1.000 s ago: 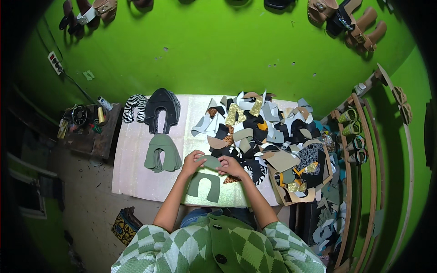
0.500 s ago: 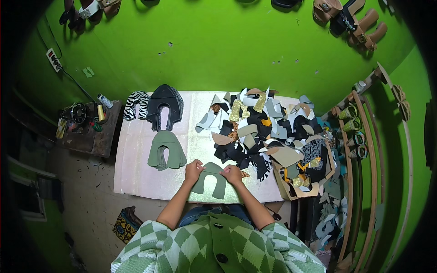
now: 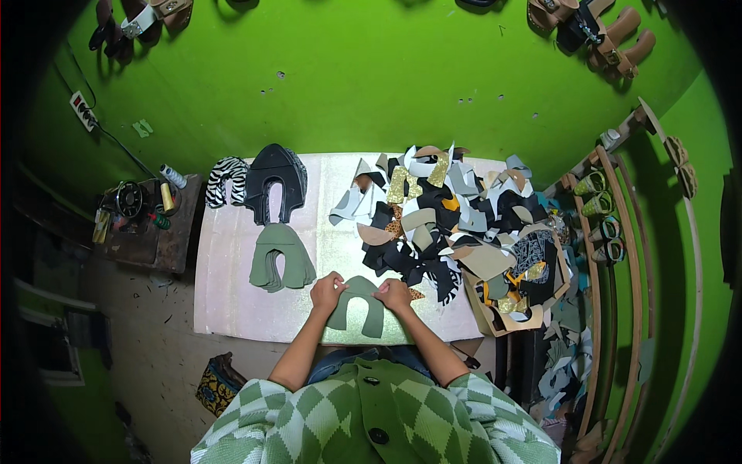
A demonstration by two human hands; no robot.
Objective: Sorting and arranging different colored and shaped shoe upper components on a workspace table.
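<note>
Head view: near the front edge of a pale worktable, a green horseshoe-shaped piece is held with its two legs pointing toward 6 o'clock, their ends just short of the border. The left hand at its 10 o'clock shoulder and the right hand at its 2 o'clock shoulder appear to pinch the material between thumb and fingertips. A faint line crosses the crown, as though a second layer lies over it; an uneven pull from either hand could skew that layer, and the loose legs could slip over the edge if drawn toward 6 o'clock. Just beyond the right hand, at 3 o'clock, a spotted scrap could snag under the fingers; farther out, a tan carton of offcuts limits any sideways sweep. Toward 1 o'clock spreads a scrap heap, where a stray piece might get lost. Room for moving opens from 9 o'clock round to 12, broken at 10 by a green stack that a wide left-hand swing could knock askew. Farther back, at 11, sits a black stack, zebra-striped pieces beside it, before a bright green wall.
</note>
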